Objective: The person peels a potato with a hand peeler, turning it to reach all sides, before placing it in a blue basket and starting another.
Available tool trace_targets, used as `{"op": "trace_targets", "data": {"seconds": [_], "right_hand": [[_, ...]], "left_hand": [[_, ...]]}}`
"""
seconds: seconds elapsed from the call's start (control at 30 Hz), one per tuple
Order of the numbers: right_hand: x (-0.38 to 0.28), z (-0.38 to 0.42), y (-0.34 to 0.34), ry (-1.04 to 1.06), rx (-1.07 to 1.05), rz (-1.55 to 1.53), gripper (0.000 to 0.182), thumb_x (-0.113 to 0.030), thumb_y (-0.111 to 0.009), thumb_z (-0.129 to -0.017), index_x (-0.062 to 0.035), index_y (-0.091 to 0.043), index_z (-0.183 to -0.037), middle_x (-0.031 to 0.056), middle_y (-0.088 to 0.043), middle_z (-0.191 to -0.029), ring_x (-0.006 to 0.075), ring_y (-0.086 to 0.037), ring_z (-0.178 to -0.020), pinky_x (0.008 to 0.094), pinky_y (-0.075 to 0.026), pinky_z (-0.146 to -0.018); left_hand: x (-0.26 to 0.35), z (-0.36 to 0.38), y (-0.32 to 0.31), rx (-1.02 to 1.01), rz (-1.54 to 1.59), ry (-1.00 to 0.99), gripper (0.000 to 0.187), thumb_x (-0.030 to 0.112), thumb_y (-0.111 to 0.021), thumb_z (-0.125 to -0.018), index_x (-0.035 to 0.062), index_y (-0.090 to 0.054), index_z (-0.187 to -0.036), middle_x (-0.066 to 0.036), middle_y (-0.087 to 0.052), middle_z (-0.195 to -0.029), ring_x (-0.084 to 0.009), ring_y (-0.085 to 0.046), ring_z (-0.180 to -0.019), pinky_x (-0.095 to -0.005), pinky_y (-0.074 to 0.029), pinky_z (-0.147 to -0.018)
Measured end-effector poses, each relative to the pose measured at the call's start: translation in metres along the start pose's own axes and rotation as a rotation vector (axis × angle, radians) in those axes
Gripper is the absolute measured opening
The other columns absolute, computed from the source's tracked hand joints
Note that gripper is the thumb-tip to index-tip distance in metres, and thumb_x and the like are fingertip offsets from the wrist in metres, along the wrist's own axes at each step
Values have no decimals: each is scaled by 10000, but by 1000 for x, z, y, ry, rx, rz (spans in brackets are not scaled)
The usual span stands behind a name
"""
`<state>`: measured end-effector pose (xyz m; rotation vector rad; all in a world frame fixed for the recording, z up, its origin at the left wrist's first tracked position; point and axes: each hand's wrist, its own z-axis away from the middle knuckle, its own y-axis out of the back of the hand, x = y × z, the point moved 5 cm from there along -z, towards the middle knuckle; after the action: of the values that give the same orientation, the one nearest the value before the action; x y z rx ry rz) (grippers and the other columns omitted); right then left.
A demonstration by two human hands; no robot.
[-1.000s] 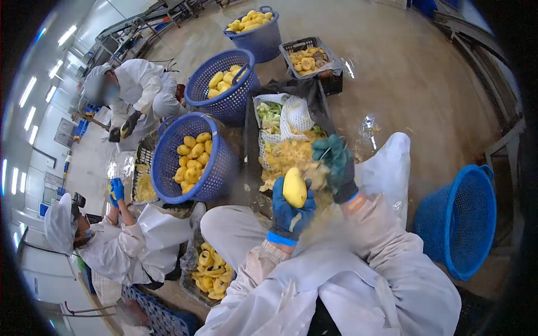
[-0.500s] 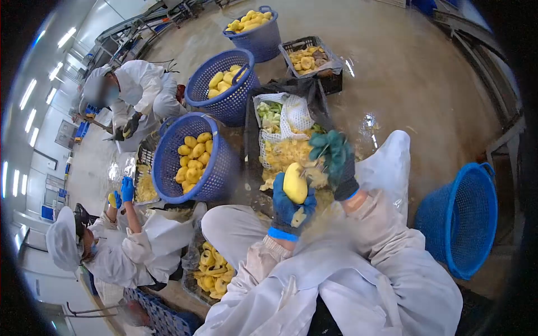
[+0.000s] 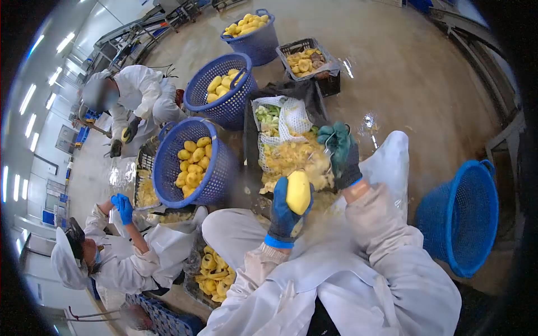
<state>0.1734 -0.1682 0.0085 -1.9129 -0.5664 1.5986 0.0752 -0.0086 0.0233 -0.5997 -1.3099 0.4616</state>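
My left hand [image 3: 284,214], in a blue glove, is wrapped round a peeled yellow fruit [image 3: 298,193] held upright over my lap. Up and to the right, my right hand [image 3: 340,152], in a dark green glove, has its fingers curled together, apart from the fruit; whatever it grips is too blurred to make out. Beneath and beyond both hands lies a heap of yellow peelings [image 3: 294,159] in a black crate [image 3: 253,134] lined with white netting, with green scraps [image 3: 269,119] at its far left.
Purple baskets [image 3: 224,168] of yellow fruit stand to the left and beyond. An upright blue basket [image 3: 459,218] is at the right. Crates of trimmings [image 3: 216,274] sit at lower left and far centre. Two people in white [image 3: 137,92] [image 3: 120,252] work at the left.
My right hand has moved slightly away from the fruit. The fruit has turned in my left hand, which sits a little lower. The nearer person's hands have come together.
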Motion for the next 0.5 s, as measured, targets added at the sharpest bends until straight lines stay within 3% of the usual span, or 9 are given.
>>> {"op": "trace_targets", "data": {"seconds": [0.07,0.1,0.17,0.2,0.23,0.3,0.37,0.47,0.5], "right_hand": [[-13,23,-33,67,-91,195,326,-280,-389,-974,-29,-593,-924,102,-638,-852,194,-612,-779,327,-503,-728],[-9,18,-28,144,-123,251,349,-297,-377,-976,-28,-595,-925,103,-637,-853,192,-611,-782,329,-500,-731],[-2,2,-6,252,-93,409,411,-343,-344,-981,-22,-596,-930,109,-639,-871,196,-612,-786,335,-494,-743],[-11,-2,-2,275,-30,515,450,-373,-324,-983,-16,-595,-935,115,-641,-887,202,-614,-787,340,-490,-752],[-11,-4,-5,222,-21,413,344,-299,-379,-965,-29,-591,-939,93,-631,-876,178,-601,-775,313,-487,-734],[-17,9,-14,98,1,227,137,-151,-487,-930,-55,-583,-949,49,-610,-856,129,-575,-750,259,-481,-698],[-21,20,-28,1,-31,225,159,-204,-526,-924,-55,-572,-953,54,-607,-857,133,-577,-749,268,-483,-706],[-3,9,-5,-138,91,-17,210,-242,-515,-938,-41,-556,-985,82,-613,-882,153,-586,-755,282,-485,-725],[-12,4,-15,3,-4,173,207,-226,-507,-931,-36,-563,-991,90,-626,-887,176,-601,-778,301,-496,-739]], "left_hand": [[-2,3,9,-21,-210,-68,454,16,-572,-867,31,-396,-1285,-91,-559,-1134,-184,-583,-977,-298,-511,-816],[-4,1,18,-55,-595,-288,419,69,-550,-896,26,-404,-1286,-88,-558,-1146,-186,-585,-980,-289,-511,-813],[-4,1,17,-93,-690,-314,377,152,-503,-938,17,-427,-1281,-86,-557,-1163,-188,-584,-988,-283,-511,-805],[0,3,12,-90,-400,-123,368,182,-477,-951,14,-441,-1276,-88,-556,-1170,-190,-582,-994,-284,-512,-800],[0,2,10,-90,-110,65,367,212,-450,-965,10,-455,-1271,-89,-556,-1176,-191,-579,-1000,-285,-512,-795],[0,1,19,-58,-547,-166,370,200,-444,-959,-18,-481,-1256,-119,-547,-1205,-200,-552,-1049,-305,-471,-859],[25,8,-16,-175,-819,-386,382,185,-438,-953,-42,-481,-1257,-138,-531,-1244,-216,-526,-1092,-325,-410,-954],[30,12,-6,-107,-733,-341,452,184,-463,-930,-39,-419,-1321,-137,-470,-1325,-205,-487,-1143,-327,-391,-972],[35,7,-8,-104,-742,-352,481,185,-477,-921,-37,-393,-1340,-138,-445,-1347,-205,-480,-1148,-326,-388,-974]]}}
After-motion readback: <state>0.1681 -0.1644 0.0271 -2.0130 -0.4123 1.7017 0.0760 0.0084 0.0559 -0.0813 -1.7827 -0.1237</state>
